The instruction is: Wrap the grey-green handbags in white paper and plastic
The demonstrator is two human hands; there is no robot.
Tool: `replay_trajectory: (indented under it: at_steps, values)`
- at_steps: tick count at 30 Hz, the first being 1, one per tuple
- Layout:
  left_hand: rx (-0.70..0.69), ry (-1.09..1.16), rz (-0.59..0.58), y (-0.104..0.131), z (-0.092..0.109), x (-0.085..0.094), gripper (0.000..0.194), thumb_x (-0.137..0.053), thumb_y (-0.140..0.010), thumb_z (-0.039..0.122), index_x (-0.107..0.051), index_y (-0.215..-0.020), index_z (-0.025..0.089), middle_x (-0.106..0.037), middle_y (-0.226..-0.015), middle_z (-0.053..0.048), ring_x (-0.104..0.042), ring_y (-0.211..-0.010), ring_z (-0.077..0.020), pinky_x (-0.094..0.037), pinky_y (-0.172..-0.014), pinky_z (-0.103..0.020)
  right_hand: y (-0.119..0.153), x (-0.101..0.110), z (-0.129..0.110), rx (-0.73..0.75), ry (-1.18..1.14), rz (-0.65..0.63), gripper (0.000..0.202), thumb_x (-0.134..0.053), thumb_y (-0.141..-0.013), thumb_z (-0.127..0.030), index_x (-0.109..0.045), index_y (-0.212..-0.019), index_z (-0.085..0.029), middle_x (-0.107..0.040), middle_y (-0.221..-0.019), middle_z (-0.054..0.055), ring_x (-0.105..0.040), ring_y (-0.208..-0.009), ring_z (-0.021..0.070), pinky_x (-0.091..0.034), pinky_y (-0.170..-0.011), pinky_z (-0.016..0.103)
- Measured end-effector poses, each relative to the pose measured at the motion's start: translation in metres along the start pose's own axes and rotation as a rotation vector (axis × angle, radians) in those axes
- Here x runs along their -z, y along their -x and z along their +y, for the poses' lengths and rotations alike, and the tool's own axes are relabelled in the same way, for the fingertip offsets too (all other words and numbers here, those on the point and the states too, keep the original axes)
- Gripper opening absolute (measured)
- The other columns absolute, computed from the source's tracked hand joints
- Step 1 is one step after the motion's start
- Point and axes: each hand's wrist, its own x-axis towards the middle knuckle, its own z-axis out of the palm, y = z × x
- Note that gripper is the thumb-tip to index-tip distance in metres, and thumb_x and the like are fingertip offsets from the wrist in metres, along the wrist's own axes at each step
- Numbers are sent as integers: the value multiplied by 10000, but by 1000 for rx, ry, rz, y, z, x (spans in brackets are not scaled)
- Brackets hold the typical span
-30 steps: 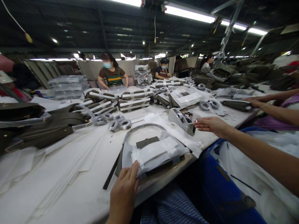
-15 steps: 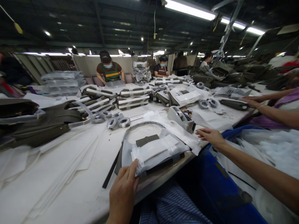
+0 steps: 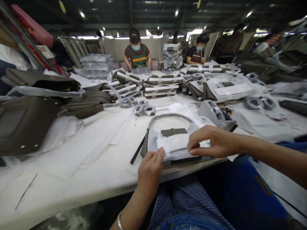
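Observation:
An olive-grey handbag (image 3: 173,131) lies at the table's near edge, partly covered by a white wrapping sheet (image 3: 176,142). Its wrapped handle (image 3: 168,115) arches behind it, and a dark strap end (image 3: 137,150) sticks out at the left. My left hand (image 3: 151,167) grips the wrapped bag's near left corner, fingertips on the sheet. Over the right part of the sheet, my right hand (image 3: 211,140) is closed with curled fingers and thumb; what they hold, if anything, is hidden. Just behind it stands a grey tape dispenser (image 3: 208,110).
Several coiled straps (image 3: 144,109) lie beyond the bag. White sheets (image 3: 96,140) spread to the left near more olive bags (image 3: 28,118). Wrapped bundles (image 3: 163,86) are stacked farther back. A blue bin (image 3: 259,188) stands at right below the table. Co-workers (image 3: 136,56) work across the table.
My right hand has moved left from beside the tape dispenser onto the wrapped bag, and its fingers have curled. My left hand stays on the bag's corner. The view has swung left.

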Motion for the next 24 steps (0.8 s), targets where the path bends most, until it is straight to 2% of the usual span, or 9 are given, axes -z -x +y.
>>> replay_trajectory:
  at_steps: [2, 5, 9, 13, 20, 24]
  values:
    - [6, 1, 11, 0, 1, 0, 496, -648, -824, 19, -564, -1296, 147, -729, -1149, -46, -630, -957, -223, -572, -844, -338, -37, -3, 4, 53, 2, -124, 229, -599, -903, -355, -736, -888, -172, -711, -746, 27, -634, -662, 118, -483, -655, 211]
    - [17, 10, 18, -1, 2, -1, 444, -645, -862, 70, -568, -1291, 156, -714, -1195, -49, -627, -947, -221, -578, -828, -341, -83, -8, 23, 53, 111, -278, 197, -619, -861, -322, -741, -854, -168, -697, -707, 11, -615, -634, 112, -425, -600, 204]
    - [28, 26, 14, 0, 3, -1, 441, -668, -861, 98, -564, -1289, 129, -705, -1218, -49, -613, -941, -221, -579, -845, -347, -125, -13, 44, -14, 264, -439, 149, -658, -808, -280, -760, -847, -179, -710, -704, 0, -586, -606, 108, -351, -566, 215]
    - [31, 36, 13, 1, 4, -2, 433, -674, -859, 109, -566, -1277, 135, -697, -1230, -46, -611, -959, -223, -573, -867, -344, -148, -17, 47, -33, 362, -578, 151, -716, -768, -289, -783, -867, -196, -738, -749, 5, -572, -614, 118, -316, -566, 233]
    - [34, -8, -29, -2, 1, -2, 200, -624, -906, 176, -617, -1105, 196, -605, -1373, -68, -620, -1014, -229, -579, -837, -370, -169, -21, 34, -18, 608, -646, 165, -761, -749, -339, -807, -861, -227, -760, -767, 27, -550, -601, 141, -263, -556, 273]
    - [-36, 54, -38, -6, -5, -2, 185, -617, -905, 169, -606, -1088, 194, -675, -1281, -32, -633, -976, -212, -591, -823, -363, -183, -22, 45, -27, 632, -675, 218, -769, -740, -418, -799, -785, -206, -729, -670, 16, -505, -535, 124, -256, -548, 275]
